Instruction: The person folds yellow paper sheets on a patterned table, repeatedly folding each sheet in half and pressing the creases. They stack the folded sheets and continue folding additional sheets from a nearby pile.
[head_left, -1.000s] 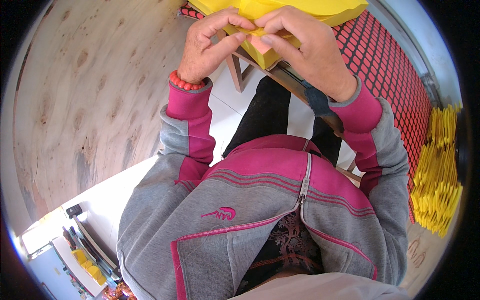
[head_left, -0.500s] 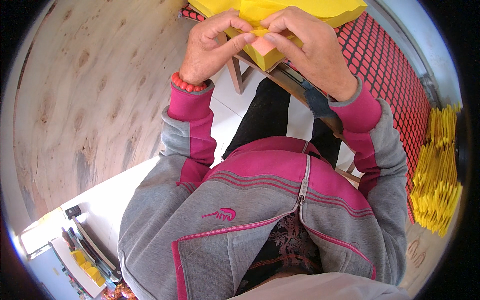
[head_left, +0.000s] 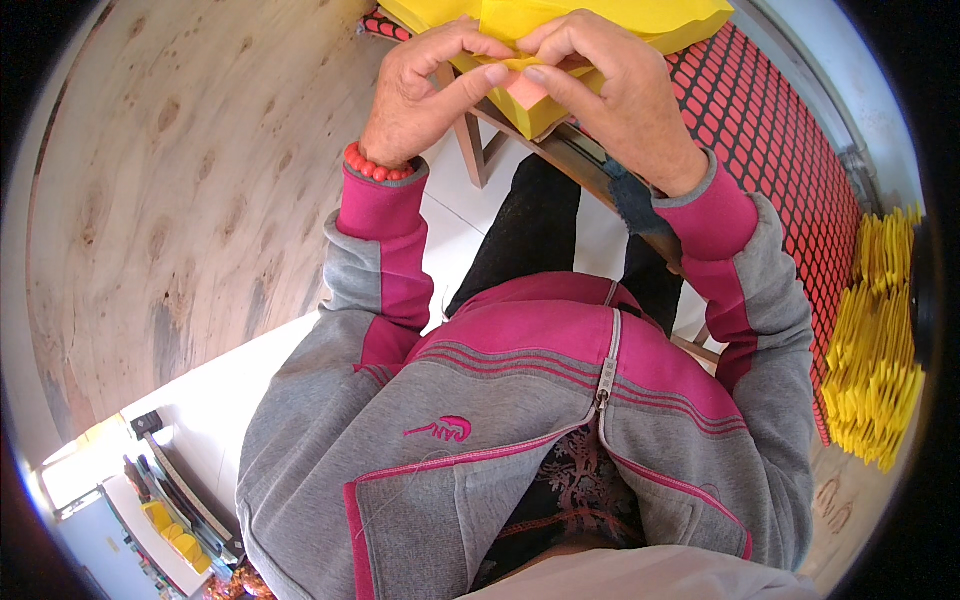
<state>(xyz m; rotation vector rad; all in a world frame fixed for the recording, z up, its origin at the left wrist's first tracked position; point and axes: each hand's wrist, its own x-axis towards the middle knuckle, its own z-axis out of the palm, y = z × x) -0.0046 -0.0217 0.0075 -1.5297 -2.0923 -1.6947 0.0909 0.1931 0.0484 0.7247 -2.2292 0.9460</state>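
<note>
Yellow paper (head_left: 655,28) lies at the top of the view on a table, with its near corner pointing toward me. A pale pink patch (head_left: 526,93) shows at that corner. My left hand (head_left: 420,95), with a red bead bracelet (head_left: 377,168) at its wrist, pinches a fold of the yellow paper between thumb and fingers. Right beside it, my right hand (head_left: 625,100) pinches the same fold, the two sets of fingertips nearly touching. The far part of the paper is cut off by the picture's edge.
A red and black patterned cover (head_left: 745,105) spreads over the table to the right. Rows of folded yellow paper pieces (head_left: 875,350) are stacked at its far right end. A large wooden board (head_left: 190,200) fills the left side. The table's wooden edge (head_left: 600,185) runs close before me.
Both hands stay at the same fold, with only slight finger movement. My right hand and forearm have shifted slightly left.
</note>
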